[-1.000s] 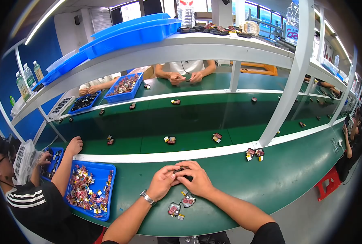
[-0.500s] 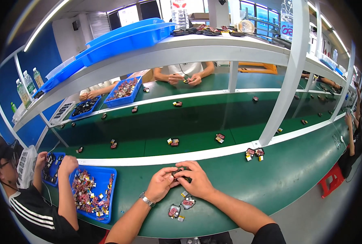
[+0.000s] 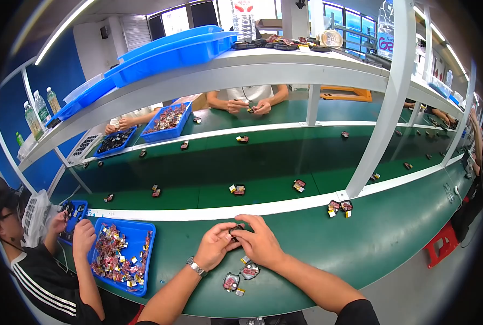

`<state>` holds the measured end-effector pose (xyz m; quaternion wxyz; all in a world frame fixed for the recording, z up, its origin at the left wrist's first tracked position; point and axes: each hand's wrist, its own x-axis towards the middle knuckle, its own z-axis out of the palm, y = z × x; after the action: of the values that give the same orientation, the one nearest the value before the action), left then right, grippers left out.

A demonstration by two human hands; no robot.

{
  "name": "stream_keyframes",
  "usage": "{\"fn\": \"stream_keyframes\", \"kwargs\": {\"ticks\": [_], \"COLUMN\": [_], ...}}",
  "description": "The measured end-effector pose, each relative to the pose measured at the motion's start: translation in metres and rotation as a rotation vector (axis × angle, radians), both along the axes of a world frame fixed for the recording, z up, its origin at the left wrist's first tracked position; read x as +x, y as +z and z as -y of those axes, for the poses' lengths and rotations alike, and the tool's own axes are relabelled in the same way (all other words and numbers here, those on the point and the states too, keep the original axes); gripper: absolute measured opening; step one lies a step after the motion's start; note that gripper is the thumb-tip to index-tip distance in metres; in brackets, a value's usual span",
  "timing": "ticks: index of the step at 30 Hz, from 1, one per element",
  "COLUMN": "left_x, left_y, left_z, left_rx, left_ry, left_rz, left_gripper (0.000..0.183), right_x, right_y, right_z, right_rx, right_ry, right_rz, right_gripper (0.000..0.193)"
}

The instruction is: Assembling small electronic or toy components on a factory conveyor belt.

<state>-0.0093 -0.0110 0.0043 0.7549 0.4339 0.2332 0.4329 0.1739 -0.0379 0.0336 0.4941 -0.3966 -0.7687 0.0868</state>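
At the green bench's (image 3: 393, 238) near edge, left hand (image 3: 213, 250) and right hand (image 3: 260, 245) pinch one small dark part (image 3: 234, 231) together, mid-assembly; next likely needs firm seating.

Open green bench (image 3: 393, 238) to the right of my right hand (image 3: 262, 245), room to slide that way. Just below my hands two small dark parts (image 3: 240, 277) block the near edge. Left of my left hand (image 3: 214, 250), the blue tray (image 3: 123, 255) and a neighbour's arm (image 3: 84, 260).
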Motion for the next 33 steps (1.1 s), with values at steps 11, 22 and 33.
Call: {"fn": "stream_keyframes", "kwargs": {"ticks": [11, 22, 33], "left_x": [0.0020, 0.0014, 0.0025], "left_y": [0.0069, 0.0058, 0.0094], "left_z": [0.0017, 0.0029, 0.0030], "left_rx": [-0.032, -0.052, -0.059], "left_ry": [-0.024, -0.031, -0.028], "left_rz": [-0.005, -0.043, -0.046], "left_gripper": [0.031, 0.032, 0.031], "right_x": [0.0015, 0.0003, -0.0013], "right_y": [0.0080, 0.0044, 0.0017], "right_z": [0.0039, 0.0057, 0.0038], "right_rx": [0.157, 0.169, 0.217], "right_ry": [-0.080, -0.091, -0.130], "right_rz": [0.126, 0.219, 0.236], "right_gripper": [0.021, 0.024, 0.022]}}
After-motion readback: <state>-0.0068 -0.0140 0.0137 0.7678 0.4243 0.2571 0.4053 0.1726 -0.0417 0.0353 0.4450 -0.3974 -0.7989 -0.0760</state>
